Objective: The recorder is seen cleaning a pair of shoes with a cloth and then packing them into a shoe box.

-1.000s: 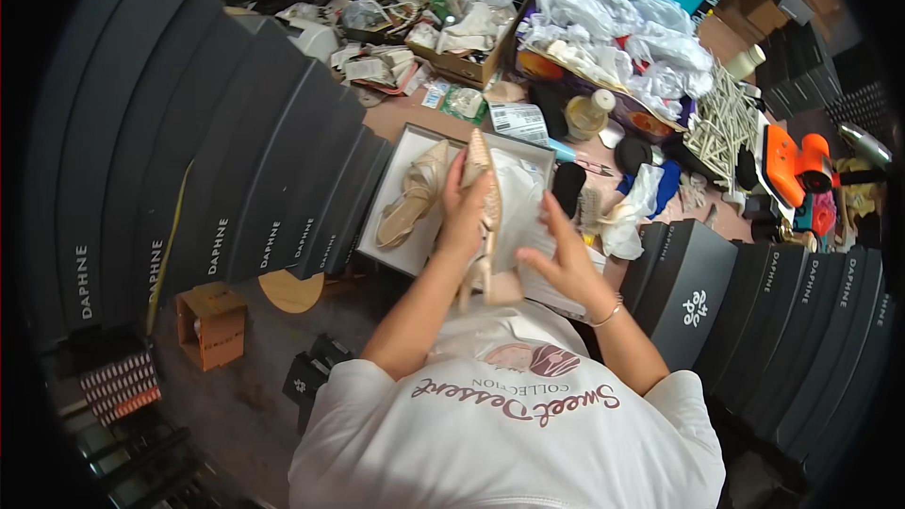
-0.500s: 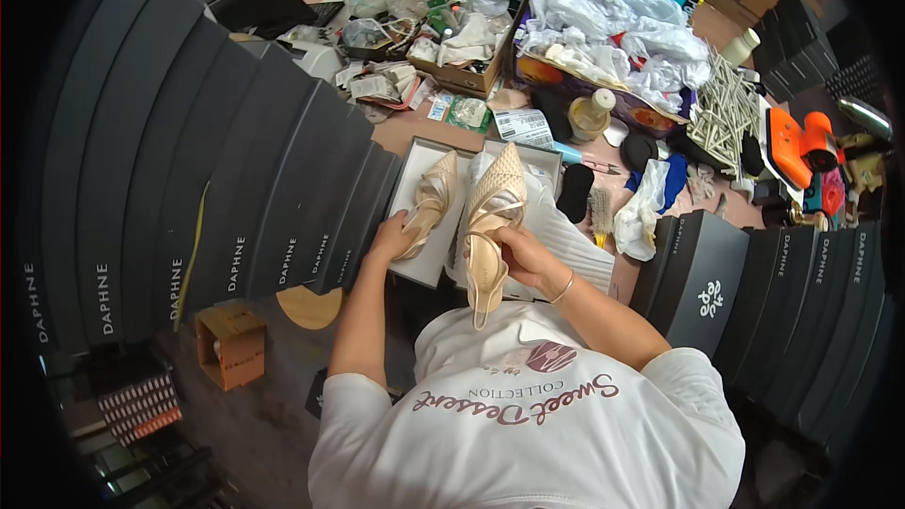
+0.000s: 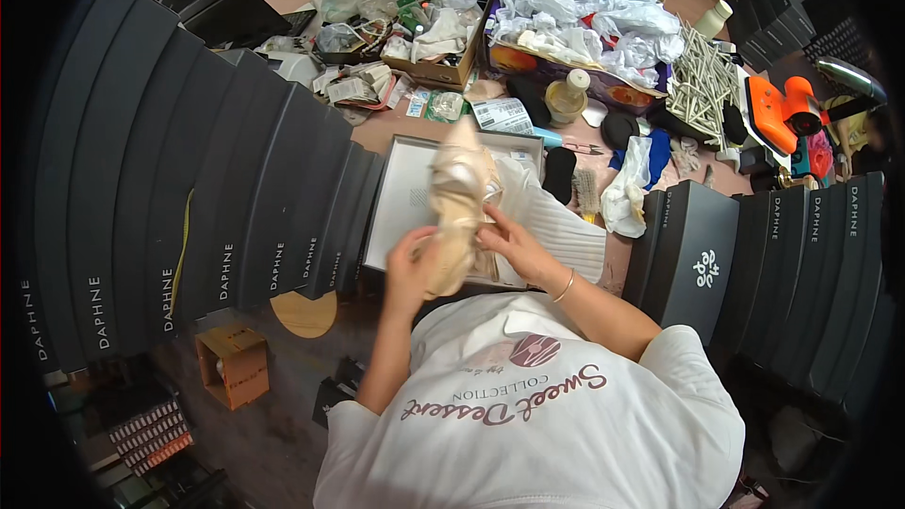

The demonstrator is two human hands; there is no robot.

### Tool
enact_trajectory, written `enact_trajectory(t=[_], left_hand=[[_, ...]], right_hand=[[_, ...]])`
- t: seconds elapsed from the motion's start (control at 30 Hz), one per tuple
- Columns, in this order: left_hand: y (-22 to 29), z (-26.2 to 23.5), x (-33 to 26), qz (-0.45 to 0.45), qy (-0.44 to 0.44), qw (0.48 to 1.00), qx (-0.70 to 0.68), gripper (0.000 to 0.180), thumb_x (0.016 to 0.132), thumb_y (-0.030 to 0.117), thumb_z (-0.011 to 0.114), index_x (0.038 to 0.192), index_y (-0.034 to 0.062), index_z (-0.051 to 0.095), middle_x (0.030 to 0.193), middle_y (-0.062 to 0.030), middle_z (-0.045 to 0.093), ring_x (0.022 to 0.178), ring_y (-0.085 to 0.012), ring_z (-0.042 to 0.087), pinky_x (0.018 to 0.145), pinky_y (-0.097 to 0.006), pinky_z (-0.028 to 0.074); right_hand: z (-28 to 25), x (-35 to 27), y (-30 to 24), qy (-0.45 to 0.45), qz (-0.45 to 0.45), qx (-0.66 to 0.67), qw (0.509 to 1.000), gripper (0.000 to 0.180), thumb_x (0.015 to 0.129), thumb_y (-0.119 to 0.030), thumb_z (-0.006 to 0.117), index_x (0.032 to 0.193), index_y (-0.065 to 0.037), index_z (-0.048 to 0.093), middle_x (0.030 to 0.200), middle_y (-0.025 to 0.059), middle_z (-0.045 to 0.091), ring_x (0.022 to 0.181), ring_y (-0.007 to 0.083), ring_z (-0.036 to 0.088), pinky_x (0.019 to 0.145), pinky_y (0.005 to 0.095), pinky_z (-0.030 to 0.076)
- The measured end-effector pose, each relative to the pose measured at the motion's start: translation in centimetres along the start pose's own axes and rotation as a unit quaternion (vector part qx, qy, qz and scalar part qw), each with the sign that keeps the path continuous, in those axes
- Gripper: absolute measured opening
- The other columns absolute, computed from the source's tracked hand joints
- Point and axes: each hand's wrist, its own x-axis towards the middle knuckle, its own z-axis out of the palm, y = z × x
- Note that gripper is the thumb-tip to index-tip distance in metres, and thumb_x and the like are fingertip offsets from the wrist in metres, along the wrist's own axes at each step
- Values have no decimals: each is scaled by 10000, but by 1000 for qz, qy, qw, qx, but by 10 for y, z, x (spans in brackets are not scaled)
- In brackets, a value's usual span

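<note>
My left hand (image 3: 412, 262) is closed on a beige slingback shoe (image 3: 456, 193), holding it pointed toe away from me above an open shoebox (image 3: 388, 215). The shoe is smeared by motion. Just right of it, my right hand (image 3: 514, 247) has its fingers curled round a second beige shoe (image 3: 491, 192), which is mostly hidden behind the first one. White tissue (image 3: 517, 190) lies in the box, and white ribbed packing sheet (image 3: 572, 234) spreads over its right side.
Tall stacks of dark shoeboxes stand left (image 3: 203, 179) and right (image 3: 698, 259). Behind the open box are a bottle (image 3: 567, 94), a brush (image 3: 585, 196), a crumpled white cloth (image 3: 629, 198) and a carton of white plastic bags (image 3: 603, 33). An orange device (image 3: 773, 113) sits far right.
My left hand has lifted its shoe from the left side of the box and brought it rightward, in front of the other shoe. The right hand's shoe has gone lower, behind it.
</note>
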Motion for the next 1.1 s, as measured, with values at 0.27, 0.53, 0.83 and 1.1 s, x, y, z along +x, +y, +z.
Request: enact_trajectory(t=[0.27, 0.53, 0.83, 1.1], left_hand=[[-85, 42, 17, -92, -85, 990, 70, 475, 929, 136, 485, 1338, -76, 368, 1218, -166, 559, 1136, -217, 528, 961, -286, 393], [-99, 87, 38, 21, -2, 949, 314, 622, 838, 163, 521, 1382, -24, 283, 1209, -284, 518, 1096, -404, 525, 932, -412, 412], [-46, 68, -3, -67, -4, 980, -187, 220, 908, 109, 453, 1052, -13, 567, 954, -34, 604, 851, -91, 559, 772, -235, 446], [1, 58, -23, -65, -26, 946, -316, 247, 932, 135, 434, 1098, -10, 547, 1019, -58, 591, 915, -114, 571, 808, -235, 442]], right_hand=[[-77, -43, -30, 86, 48, 170, 981, 273, 908, -207, 540, 1043, 28, 564, 1000, 125, 638, 886, 201, 641, 818, 337, 520], [-74, -46, 4, 95, 139, 221, 961, 309, 914, -217, 432, 1132, -13, 514, 1041, 94, 619, 947, 199, 614, 888, 371, 476], [-79, -51, -18, 1, 86, 143, 986, 386, 917, -236, 415, 1196, 23, 483, 1089, 155, 609, 992, 255, 615, 902, 381, 481], [-29, -54, -32, -2, 41, 186, 982, 439, 919, -248, 388, 1244, 40, 456, 1103, 181, 609, 996, 266, 619, 908, 378, 480]])
